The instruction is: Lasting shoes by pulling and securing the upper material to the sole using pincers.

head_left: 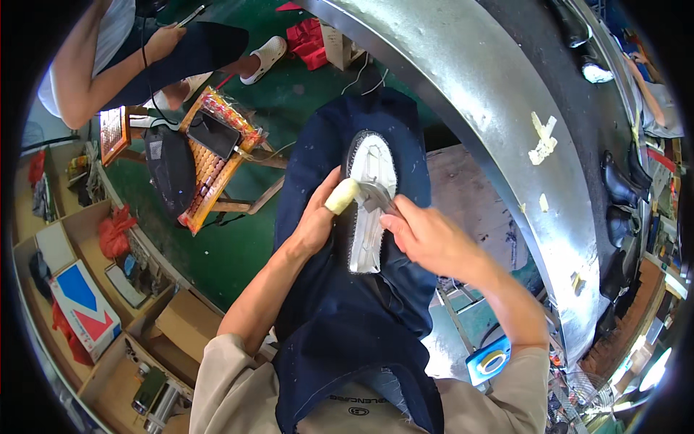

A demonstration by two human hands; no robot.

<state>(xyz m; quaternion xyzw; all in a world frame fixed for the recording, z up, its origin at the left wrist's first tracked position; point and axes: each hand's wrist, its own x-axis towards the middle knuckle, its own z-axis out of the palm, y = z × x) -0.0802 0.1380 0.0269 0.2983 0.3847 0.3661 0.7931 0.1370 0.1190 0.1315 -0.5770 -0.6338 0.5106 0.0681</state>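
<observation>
A shoe (374,155) lies bottom up along my lap, toe pointing away. Its underside is whitish, with a dark stitched-looking or pleated edge around it. At its left side my left hand (318,220) grips the shoe's edge; a pale yellow cover (342,196) wraps one digit, and the other fingers are partly hidden beneath. My right hand (426,235) is closed around a grey metal hand tool (376,196), whose head rests on or just over the middle of the underside. Whether it is pincers or a hammer I cannot tell. A dark blue apron (318,289) covers my lap.
A curved metal bench (499,79) with glue-like scraps arcs along the right; black shoes (623,181) stand beyond it. At left are a beaded-seat chair (217,155) holding a phone (214,134), and wooden trays (94,224). Another person (94,72) sits upper left.
</observation>
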